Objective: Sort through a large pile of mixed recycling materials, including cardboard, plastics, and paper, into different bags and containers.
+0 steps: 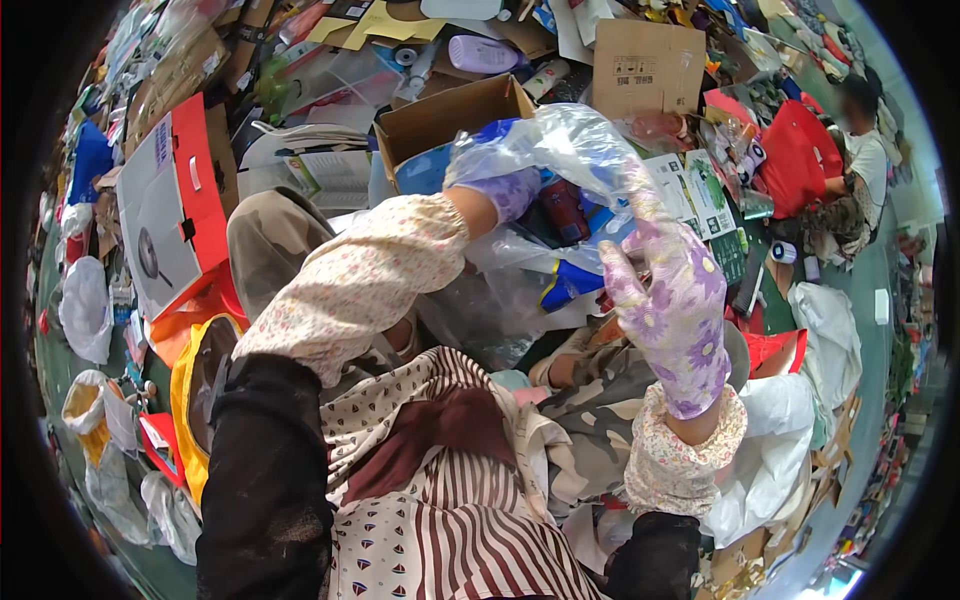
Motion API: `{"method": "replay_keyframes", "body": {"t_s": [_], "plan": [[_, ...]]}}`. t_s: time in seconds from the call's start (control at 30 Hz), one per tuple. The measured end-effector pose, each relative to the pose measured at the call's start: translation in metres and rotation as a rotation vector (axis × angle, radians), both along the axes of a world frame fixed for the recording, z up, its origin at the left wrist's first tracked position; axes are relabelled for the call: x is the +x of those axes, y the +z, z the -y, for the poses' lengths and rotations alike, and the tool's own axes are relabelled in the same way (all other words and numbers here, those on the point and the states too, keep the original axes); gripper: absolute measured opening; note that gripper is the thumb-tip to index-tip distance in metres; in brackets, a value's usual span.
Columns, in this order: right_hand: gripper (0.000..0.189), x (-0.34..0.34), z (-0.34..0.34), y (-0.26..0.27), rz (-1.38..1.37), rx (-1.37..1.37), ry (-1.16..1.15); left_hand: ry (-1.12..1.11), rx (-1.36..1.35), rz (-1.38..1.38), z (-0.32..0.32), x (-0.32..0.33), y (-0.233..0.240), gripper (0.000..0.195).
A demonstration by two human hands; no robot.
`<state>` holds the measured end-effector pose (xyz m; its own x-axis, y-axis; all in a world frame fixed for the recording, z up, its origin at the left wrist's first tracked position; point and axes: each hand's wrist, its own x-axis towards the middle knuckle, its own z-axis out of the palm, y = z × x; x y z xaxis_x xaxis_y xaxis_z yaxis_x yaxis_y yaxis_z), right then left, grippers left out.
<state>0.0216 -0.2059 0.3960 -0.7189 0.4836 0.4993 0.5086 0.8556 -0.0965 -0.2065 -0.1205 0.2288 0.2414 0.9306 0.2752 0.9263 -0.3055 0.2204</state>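
Note:
My left hand [504, 192], in a purple flowered glove, reaches into a clear plastic bag [585, 142]; film hides most of its fingers, so its grip cannot be made out. On the right, my right hand [667, 300], gloved alike, has its fingertips at the bag's edge, the film pinched near them. Between the hands lie a dark red container [564, 211] and blue packaging. Below them is a blue and yellow wrapper [570, 285] amid more clear film. An open cardboard box [454, 112] stands just beyond my left hand.
A red and grey box [169, 217] leans at the left, above a yellow bag [199, 405]. Beyond the hands lie a purple bottle [484, 55] and a cardboard sheet [649, 67]. White bags [772, 450] are at the right. Another person [862, 157] sits at the upper right beside a red bag.

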Motion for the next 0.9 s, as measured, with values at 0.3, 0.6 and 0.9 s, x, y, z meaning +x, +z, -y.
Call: {"method": "replay_keyframes", "body": {"t_s": [0.3, 0.6, 0.9], "plan": [[0.047, 0.002, -0.016, -0.005, -0.221, -0.221, -0.150, -0.050, -0.334, 0.226, 0.023, -0.007, 0.071, 0.038], [0.052, -0.013, -0.009, 0.009, -0.311, -0.361, -0.117, -0.210, -0.751, 1.020, 0.018, -0.013, 0.058, 0.047], [0.054, -0.014, -0.013, -0.002, -0.346, -0.303, -0.076, -0.075, -0.710, 0.625, -0.016, 0.043, 0.060, 0.057]]}}
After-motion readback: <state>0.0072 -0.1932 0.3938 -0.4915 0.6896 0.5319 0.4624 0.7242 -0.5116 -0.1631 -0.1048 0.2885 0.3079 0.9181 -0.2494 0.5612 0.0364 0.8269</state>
